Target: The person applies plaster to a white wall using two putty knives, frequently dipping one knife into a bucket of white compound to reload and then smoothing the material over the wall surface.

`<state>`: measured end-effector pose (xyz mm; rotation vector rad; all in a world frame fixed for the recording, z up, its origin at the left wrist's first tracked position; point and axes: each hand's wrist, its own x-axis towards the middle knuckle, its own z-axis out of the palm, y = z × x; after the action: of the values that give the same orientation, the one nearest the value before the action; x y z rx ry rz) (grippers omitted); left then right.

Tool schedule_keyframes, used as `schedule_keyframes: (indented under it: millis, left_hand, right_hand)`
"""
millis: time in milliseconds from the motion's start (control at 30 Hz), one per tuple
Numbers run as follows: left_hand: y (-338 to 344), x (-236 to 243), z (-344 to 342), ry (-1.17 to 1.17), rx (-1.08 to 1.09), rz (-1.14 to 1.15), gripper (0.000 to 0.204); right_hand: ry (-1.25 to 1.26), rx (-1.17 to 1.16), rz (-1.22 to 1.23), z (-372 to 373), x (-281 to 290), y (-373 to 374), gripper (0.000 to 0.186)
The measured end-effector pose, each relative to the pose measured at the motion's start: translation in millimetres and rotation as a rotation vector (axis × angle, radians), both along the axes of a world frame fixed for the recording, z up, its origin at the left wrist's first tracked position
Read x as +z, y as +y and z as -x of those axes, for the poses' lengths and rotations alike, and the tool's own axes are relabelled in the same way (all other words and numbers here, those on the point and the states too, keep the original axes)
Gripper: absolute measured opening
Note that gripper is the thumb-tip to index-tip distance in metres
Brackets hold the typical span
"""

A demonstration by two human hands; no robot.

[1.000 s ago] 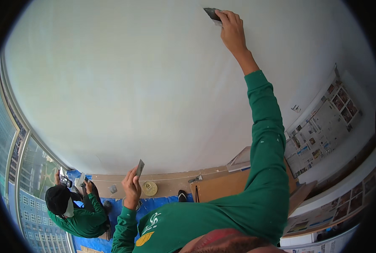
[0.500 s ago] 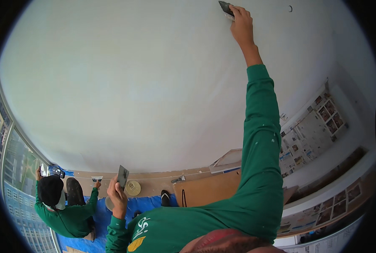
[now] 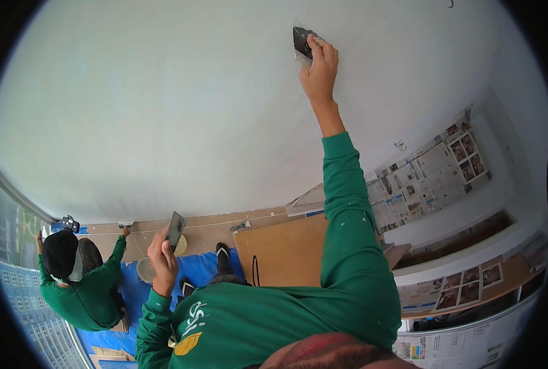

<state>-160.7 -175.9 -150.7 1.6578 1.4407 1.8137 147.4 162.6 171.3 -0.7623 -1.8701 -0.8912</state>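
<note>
My right arm is stretched up over the pale wall [image 3: 163, 117]. My right hand [image 3: 321, 72] is closed round a dark putty knife [image 3: 301, 44], whose blade lies against the wall, with a translucent or whitish edge around it. Lower down on the left, my left hand [image 3: 162, 263] grips a second putty knife [image 3: 175, 227] with a grey rectangular blade. That blade points upward, apart from the wall as far as I can see. Its handle is mostly hidden in my fingers.
A co-worker in green [image 3: 83, 295] crouches at left by the window, holding a scraper [image 3: 125, 224] at the wall's base. Blue sheeting [image 3: 206, 270], a round tub [image 3: 146, 270] and a yellowish round lid or tub [image 3: 180, 246] lie below. A brown board [image 3: 280, 252] and newspaper-covered ledge [image 3: 421, 178] are right.
My right hand has swept down and left over the wall with its putty knife, which has turned. The left hand still grips its knife. The co-worker's scraper has moved to the wall's base.
</note>
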Motion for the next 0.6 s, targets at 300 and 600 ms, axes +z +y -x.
schedule_keyframes:
  millis: [300, 600]
  left_hand:
    - [61.2, -52.7, 1.8, -0.016, -0.021, 0.135, 0.050]
    - [61.8, -78.8, 1.7, -0.013, 0.084, 0.148, 0.046]
  right_hand:
    - [0.039, -0.027, 0.222, 10.0, -194.0, 57.8, 0.065]
    - [0.049, -0.032, 0.371, 17.1, -352.2, 65.4, 0.068]
